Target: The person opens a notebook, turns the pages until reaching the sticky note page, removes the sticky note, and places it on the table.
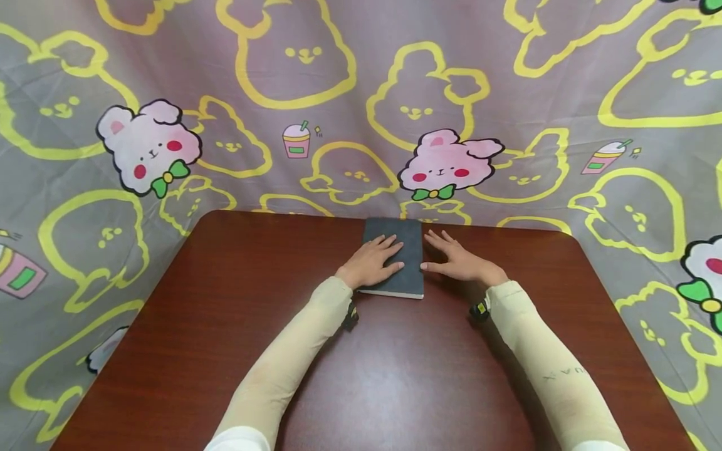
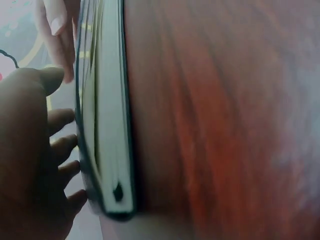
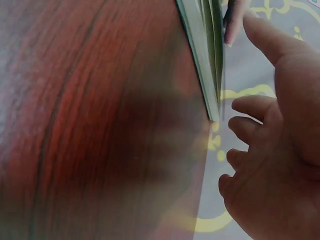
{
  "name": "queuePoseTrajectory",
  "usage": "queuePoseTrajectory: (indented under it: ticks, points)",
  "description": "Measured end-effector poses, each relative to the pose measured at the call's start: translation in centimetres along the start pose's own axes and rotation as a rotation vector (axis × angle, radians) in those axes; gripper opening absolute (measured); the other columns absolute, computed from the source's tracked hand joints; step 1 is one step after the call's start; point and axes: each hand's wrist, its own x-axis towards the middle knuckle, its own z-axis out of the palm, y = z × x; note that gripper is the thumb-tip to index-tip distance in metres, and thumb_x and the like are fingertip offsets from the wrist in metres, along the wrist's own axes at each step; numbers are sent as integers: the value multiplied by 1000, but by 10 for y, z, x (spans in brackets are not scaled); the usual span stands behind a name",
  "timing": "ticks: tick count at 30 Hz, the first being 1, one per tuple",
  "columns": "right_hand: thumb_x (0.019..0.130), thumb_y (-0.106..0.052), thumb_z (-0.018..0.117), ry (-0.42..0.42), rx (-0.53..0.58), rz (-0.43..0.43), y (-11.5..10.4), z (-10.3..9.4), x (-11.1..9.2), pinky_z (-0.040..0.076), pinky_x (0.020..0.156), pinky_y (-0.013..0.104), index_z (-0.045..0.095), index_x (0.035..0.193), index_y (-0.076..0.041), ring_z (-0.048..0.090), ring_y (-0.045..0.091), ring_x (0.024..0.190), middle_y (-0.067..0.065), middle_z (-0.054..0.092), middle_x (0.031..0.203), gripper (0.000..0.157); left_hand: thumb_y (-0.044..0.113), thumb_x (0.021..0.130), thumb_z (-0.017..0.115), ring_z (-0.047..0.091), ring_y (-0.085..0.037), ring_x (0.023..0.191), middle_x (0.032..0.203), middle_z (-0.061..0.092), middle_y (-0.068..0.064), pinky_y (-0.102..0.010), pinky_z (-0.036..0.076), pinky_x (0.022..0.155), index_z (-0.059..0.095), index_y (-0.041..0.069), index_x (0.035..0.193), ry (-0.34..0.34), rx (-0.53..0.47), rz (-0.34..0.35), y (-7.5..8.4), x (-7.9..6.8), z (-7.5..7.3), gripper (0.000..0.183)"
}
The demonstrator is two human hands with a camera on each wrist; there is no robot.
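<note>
A dark grey-blue notebook lies closed on the table near its far edge. My left hand rests on its cover with the fingers stretched out. Seen from the left wrist, the notebook's pale page edges face the camera, a small dark mark near one end, and the left hand touches the cover. Just off the notebook's right side is my right hand, fingers spread and thumb near the cover's edge. In the right wrist view the right hand holds nothing, with the notebook beyond it.
The brown wooden table has rounded far corners. Behind and beside it hangs a grey curtain with yellow outlined animals, bunny faces and drink cups. A dark wrist device sits under the left wrist, another device at the right.
</note>
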Motion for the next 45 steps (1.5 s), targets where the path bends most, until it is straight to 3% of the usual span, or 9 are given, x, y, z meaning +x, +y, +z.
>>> queuePoseTrajectory:
  ticks: [8, 27, 33, 45]
  points:
    - [83, -45, 83, -38, -14, -50, 5, 3, 9, -2, 119, 71, 20, 162, -5, -10, 47, 155, 18, 4, 171, 109, 59, 104, 41, 11, -27, 158, 171, 17, -1, -49, 14, 127, 26, 26, 162, -52, 78, -48, 4, 4, 7, 69]
    - [76, -44, 89, -45, -16, -45, 8, 7, 9, 3, 119, 72, 21, 163, -7, -11, 44, 155, 16, 3, 171, 116, 57, 104, 42, 12, -30, 158, 171, 15, -4, -51, 16, 126, 26, 24, 162, -38, 62, -73, 14, 1, 11, 69]
    - [77, -43, 88, -45, 4, -51, 7, 6, 10, 13, 117, 73, 19, 163, -9, -10, 43, 155, 15, 2, 171, 115, 55, 105, 44, 13, -32, 158, 170, 17, -6, -52, 16, 126, 29, 23, 162, -42, 47, -71, 14, 2, 9, 67]
    - [79, -38, 88, -49, 69, -55, 8, 2, 10, 17, 118, 70, 19, 164, -11, -11, 43, 155, 15, 2, 171, 113, 44, 106, 50, 26, -32, 154, 165, 30, -15, -46, 25, 124, 41, 16, 157, -53, -2, -37, 21, 0, -8, 59]
